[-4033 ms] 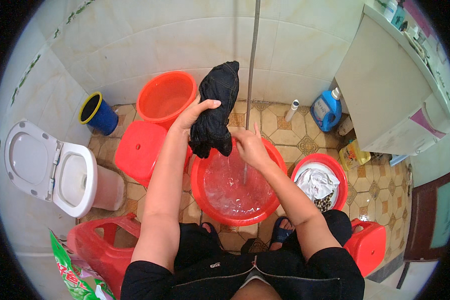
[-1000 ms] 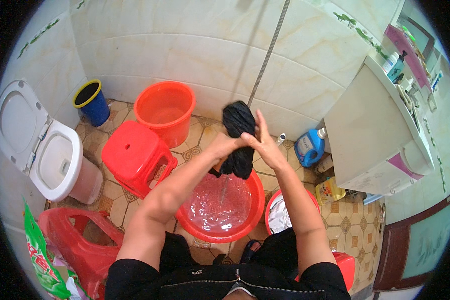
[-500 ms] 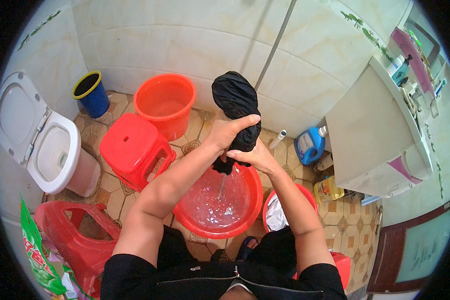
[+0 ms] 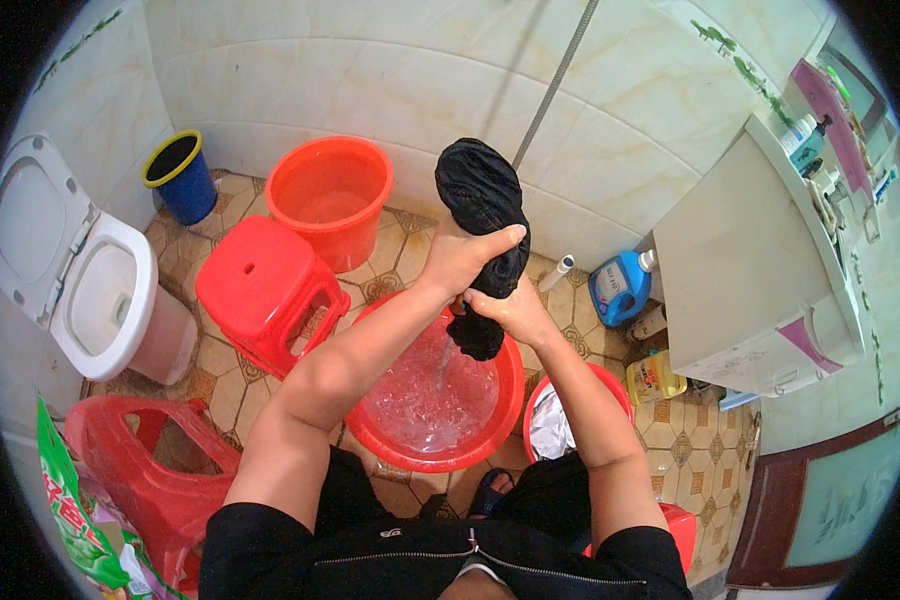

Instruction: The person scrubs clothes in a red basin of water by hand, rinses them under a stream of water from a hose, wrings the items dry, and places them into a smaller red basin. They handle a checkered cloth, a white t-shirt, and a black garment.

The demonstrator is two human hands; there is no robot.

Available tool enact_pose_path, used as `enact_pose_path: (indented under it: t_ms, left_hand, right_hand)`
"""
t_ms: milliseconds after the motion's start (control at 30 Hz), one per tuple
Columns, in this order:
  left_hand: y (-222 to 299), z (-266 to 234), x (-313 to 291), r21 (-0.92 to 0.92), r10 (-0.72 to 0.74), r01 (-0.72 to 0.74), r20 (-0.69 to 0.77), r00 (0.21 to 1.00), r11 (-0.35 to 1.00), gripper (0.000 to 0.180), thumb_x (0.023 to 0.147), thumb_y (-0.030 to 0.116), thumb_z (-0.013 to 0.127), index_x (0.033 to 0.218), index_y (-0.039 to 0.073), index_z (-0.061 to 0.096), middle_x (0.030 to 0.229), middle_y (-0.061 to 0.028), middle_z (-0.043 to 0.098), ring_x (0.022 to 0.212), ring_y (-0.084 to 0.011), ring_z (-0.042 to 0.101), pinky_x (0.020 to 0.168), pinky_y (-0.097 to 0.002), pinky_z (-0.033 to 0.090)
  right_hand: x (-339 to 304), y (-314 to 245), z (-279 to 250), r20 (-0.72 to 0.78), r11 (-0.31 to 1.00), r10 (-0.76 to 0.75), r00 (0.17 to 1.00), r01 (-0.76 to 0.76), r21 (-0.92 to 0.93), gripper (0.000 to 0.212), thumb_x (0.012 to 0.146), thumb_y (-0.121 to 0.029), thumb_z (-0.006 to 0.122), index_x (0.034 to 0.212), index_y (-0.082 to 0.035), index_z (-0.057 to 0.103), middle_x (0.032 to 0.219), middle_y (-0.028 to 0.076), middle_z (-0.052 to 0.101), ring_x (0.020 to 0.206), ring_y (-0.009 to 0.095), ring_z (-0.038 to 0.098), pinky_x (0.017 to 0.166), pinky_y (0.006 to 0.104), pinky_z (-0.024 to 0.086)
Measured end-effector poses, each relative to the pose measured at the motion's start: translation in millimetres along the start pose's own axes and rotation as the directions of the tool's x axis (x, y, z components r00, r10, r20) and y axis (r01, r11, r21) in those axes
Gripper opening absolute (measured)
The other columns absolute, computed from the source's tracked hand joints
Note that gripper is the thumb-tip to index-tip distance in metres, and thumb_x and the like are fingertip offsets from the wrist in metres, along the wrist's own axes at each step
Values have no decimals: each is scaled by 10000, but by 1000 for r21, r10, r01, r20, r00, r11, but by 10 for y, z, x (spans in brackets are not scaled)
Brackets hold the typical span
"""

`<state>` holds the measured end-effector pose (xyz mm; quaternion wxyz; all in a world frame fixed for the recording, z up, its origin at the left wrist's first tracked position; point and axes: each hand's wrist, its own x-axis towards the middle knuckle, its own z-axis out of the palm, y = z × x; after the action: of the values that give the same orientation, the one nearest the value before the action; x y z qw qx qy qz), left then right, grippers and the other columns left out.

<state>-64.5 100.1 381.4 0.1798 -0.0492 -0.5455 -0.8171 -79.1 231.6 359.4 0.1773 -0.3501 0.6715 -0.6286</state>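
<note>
Above a red basin (image 4: 433,462) of water, my left hand (image 4: 460,258) grips a black wet cloth (image 4: 478,185), thumb pressed over its middle. Lower on the same cloth, my right hand (image 4: 513,308) is closed around it. The upper part bulges in a rounded bundle, and a short bunched end hangs out below the right hand. A thin stream of water runs down into the basin, whose surface is stirred and bubbly. The cloth's garment type cannot be made out.
An orange bucket (image 4: 367,225) and red stool (image 4: 245,270) stand left of the basin, with a toilet (image 4: 120,290) beyond. Right of it are a red tub (image 4: 618,385) with silvery contents, a blue detergent jug (image 4: 618,285), a yellow container (image 4: 655,378) and a white cabinet (image 4: 730,280).
Both hands and the cloth have shifted slightly to the right. The cloth's lower end now hangs more to the right, and the water below looks more churned.
</note>
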Motion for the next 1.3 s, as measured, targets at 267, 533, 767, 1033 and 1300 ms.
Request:
enact_pose_path:
  t_ms: [267, 533, 767, 1033, 1300]
  left_hand:
    - [-162, -64, -1, -2, 36, -36, -9, 999, 999, 241, 813, 126, 743, 997, 3, 648, 968, -48, 662, 842, -147, 633, 756, -305, 532]
    - [-206, -78, -12, -14, 13, -13, 1, 1000, 1000, 265, 802, 118, 747, 1019, 1, 651, 977, -53, 663, 861, -147, 634, 777, -306, 528]
    - [-124, -108, 83, 179, 81, -76, -23, 996, 981, 356, 775, 150, 778, 1069, 5, 640, 1020, -59, 669, 922, -147, 639, 820, -309, 523]
    - [-130, -211, 132, 332, 158, -123, -78, 984, 935, 551, 686, 242, 860, 1112, -7, 615, 1058, -88, 679, 972, -182, 653, 885, -333, 515]
    - [-165, -100, 84, 210, 61, -43, -77, 995, 977, 573, 653, 210, 889, 1092, -23, 603, 1068, -104, 669, 988, -175, 636, 892, -326, 507]
  right_hand:
    - [-13, 78, -2, 13, 998, 42, 999, -41, -55, 320, 811, -170, 652, 1077, -15, 565, 954, 55, 629, 878, 160, 609, 792, 322, 501]
    - [-21, 44, -16, 59, 997, 80, 995, -79, -17, 441, 791, -176, 693, 1157, 2, 526, 1018, 65, 621, 935, 166, 601, 835, 329, 497]
    - [34, -9, -96, -18, 988, 52, 998, -54, -146, 922, 751, -276, 813, 1441, -12, 261, 1311, 151, 500, 1192, 225, 512, 1010, 367, 425]
    - [56, -168, -56, -23, 978, -47, 999, 41, -207, 1393, 643, -320, 905, 1489, -17, -160, 1513, 233, 237, 1399, 281, 287, 1149, 393, 246]
    - [69, 35, -119, 0, 993, 60, 998, -60, -101, 1197, 652, -304, 904, 1474, 13, 94, 1391, 187, 431, 1275, 255, 452, 1068, 373, 368]
